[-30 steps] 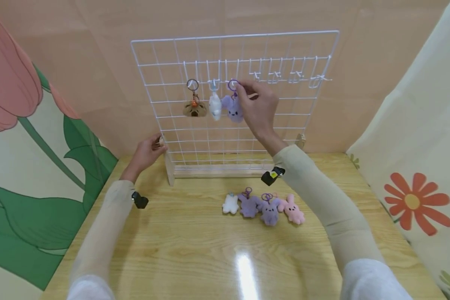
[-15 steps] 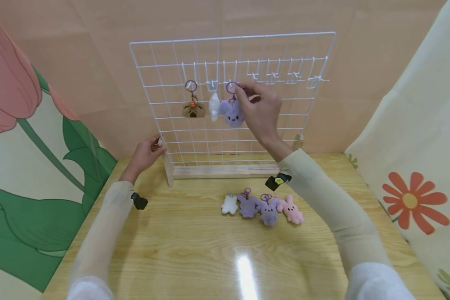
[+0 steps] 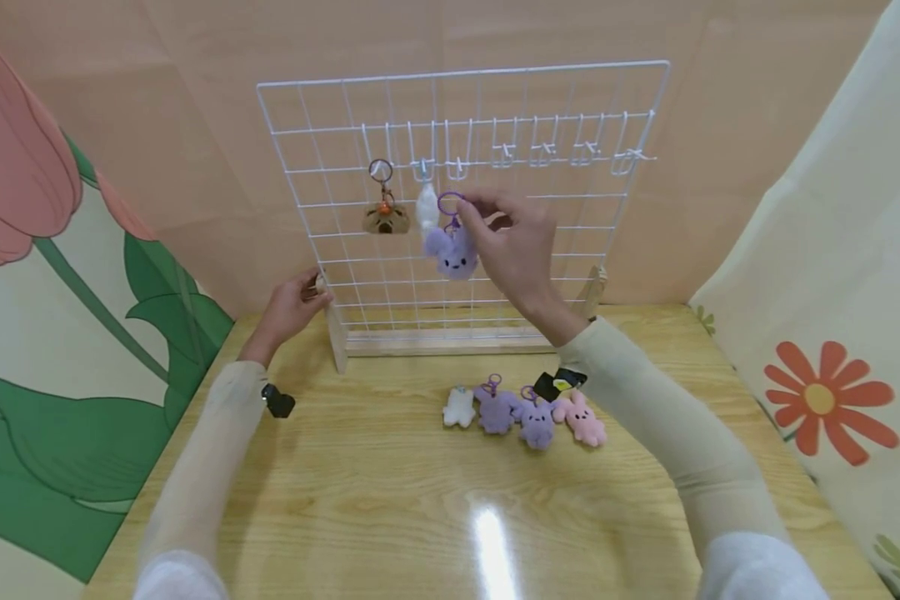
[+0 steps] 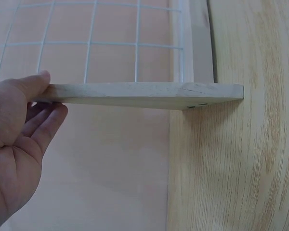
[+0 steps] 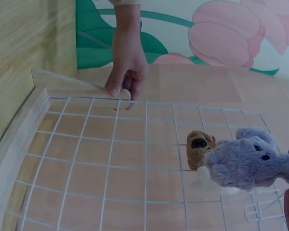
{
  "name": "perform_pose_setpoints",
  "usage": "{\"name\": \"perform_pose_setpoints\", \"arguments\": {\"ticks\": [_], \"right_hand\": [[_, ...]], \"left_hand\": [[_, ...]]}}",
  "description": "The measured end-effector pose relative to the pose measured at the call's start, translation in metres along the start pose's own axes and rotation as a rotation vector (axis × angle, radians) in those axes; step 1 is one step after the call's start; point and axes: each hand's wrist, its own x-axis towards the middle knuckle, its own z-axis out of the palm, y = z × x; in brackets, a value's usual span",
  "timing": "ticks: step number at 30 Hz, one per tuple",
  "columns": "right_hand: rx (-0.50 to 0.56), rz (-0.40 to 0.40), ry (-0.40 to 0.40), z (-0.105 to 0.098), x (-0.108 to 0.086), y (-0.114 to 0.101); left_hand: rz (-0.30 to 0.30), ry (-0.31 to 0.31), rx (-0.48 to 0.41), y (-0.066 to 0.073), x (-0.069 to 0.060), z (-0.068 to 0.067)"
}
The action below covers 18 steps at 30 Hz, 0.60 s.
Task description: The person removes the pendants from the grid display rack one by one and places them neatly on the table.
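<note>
The right hand pinches the purple ring of a lilac plush keychain, which dangles in front of the white wire grid, below a bare hook. In the right wrist view the lilac plush shows large, with only a bit of the hand at the edge. The left hand grips the upper end of the rack's wooden side support; in the left wrist view thumb and fingers hold the support from both sides. A brown keychain and a white one hang on hooks to the left.
On the wooden table, before the rack, lie a white plush, two purple plushes and a pink one. Several more bare hooks line the grid to the right. Flower-printed cloth stands at both sides.
The right hand has drawn the lilac keychain down and slightly left, so its ring is now below the hook it was at. The left hand stays on the support.
</note>
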Motion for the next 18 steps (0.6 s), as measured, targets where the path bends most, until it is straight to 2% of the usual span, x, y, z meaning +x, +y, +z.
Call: {"name": "perform_pose_setpoints", "arguments": {"ticks": [8,18], "right_hand": [[-0.007,0.036,-0.100,0.002,-0.022,0.005],[-0.017,0.045,-0.171,0.011,-0.051,0.014]], "left_hand": [[-0.003,0.003,0.011,0.000,0.001,0.000],[-0.002,0.001,0.008,0.001,0.000,0.000]]}}
